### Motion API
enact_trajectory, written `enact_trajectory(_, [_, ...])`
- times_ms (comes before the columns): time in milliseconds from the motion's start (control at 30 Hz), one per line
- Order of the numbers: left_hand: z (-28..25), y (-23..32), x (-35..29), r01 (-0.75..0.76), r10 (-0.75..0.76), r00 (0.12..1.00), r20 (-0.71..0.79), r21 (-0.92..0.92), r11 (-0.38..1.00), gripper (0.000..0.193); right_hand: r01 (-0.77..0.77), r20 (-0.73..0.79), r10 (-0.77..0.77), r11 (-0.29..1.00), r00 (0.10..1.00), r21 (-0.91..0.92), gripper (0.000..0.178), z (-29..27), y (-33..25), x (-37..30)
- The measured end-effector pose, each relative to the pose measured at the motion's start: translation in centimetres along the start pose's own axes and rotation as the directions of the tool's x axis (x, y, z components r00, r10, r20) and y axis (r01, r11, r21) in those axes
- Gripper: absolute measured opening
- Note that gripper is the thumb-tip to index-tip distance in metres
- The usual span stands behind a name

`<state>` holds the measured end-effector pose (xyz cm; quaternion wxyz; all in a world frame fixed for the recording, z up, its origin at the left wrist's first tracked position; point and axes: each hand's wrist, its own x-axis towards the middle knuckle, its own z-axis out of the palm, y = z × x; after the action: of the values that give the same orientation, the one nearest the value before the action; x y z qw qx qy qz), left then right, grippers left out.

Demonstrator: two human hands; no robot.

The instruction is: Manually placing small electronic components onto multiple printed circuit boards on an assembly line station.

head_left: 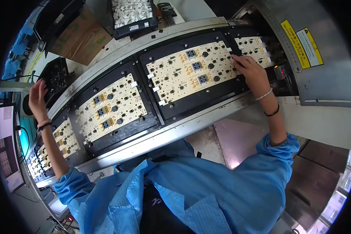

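Plainly, attention is on the cream circuit board (175,84), lying in a black carrier (191,104) before the person. The right hand (253,74) has its fingers bunched at the board's right edge, near a white connector (229,49) — whether they pinch anything cannot be told. The left hand (37,100) is raised well apart, fingers loosely bent, its grip unclear. Light, square fingertip contact should serve best — without brushing the round black components (211,66).
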<state>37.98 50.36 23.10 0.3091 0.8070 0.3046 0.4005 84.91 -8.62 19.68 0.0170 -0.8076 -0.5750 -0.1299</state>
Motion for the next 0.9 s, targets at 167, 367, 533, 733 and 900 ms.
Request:
enact_trajectory(167, [12.3, 11.4, -5.9, -0.031, 0.077, 0.957, 0.279, -0.167, 0.986, 0.013, 0.004, -0.016, -0.003, 1.0, 1.0, 0.007, 0.049, -1.8, -1.4, -0.9])
enact_trajectory(367, [20.5, 21.7, -12.8, -0.043, 0.158, 0.839, 0.52, -0.227, 0.973, 0.013, -0.002, -0.021, 0.002, 1.0, 1.0, 0.0, 0.056, -2.5, -3.3, -3.4])
enact_trajectory(533, [25.4, 22.7, -16.6, -0.116, 0.291, 0.766, 0.574, -0.322, 0.94, 0.01, 0.039, 0.03, -0.038, 0.999, 0.999, -0.022, 0.059, -3.6, -4.2, -3.4])
enact_trajectory(733, [28.3, 22.4, -18.4, -0.337, 0.392, 0.75, 0.533, -0.201, 0.92, 0.009, -0.111, -0.107, 0.139, 0.967, 0.985, 0.23, 0.059, -4.3, -6.7, -4.0])
enact_trajectory(900, [29.8, 22.2, -17.7, -0.343, 0.386, 0.75, 0.538, -0.183, 0.921, 0.009, -0.163, -0.035, 0.184, 0.932, 0.982, 0.323, 0.061, -4.5, -6.6, -2.5])
